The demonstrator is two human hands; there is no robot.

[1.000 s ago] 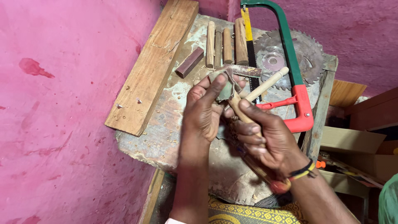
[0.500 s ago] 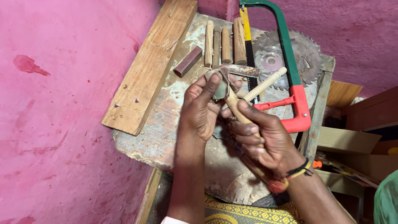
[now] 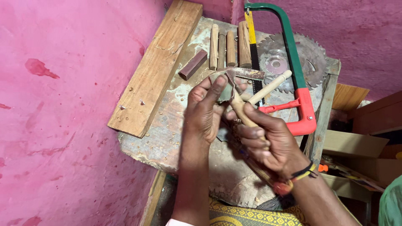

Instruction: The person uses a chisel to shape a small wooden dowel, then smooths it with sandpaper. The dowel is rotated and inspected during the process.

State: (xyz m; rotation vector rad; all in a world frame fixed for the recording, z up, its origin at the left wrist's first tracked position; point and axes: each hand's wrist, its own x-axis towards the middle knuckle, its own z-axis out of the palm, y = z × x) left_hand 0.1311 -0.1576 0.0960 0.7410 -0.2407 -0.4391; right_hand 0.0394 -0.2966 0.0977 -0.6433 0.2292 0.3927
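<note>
Cluttered bench [image 3: 167, 138] — hands [image 3: 205, 113] sanding dowel [image 3: 245, 113]

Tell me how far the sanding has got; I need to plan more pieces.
Cutting looks done: four short wooden rods lie on the bench. In hand: left hand rubs grey sandpaper on the pale wooden dowel in the right hand. Those four lie untouched.

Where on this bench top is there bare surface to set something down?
Bare patch: between the plank and the left hand, down to the bench's near edge. Crowded: far side, with dowels, hacksaw and circular blade.
</note>
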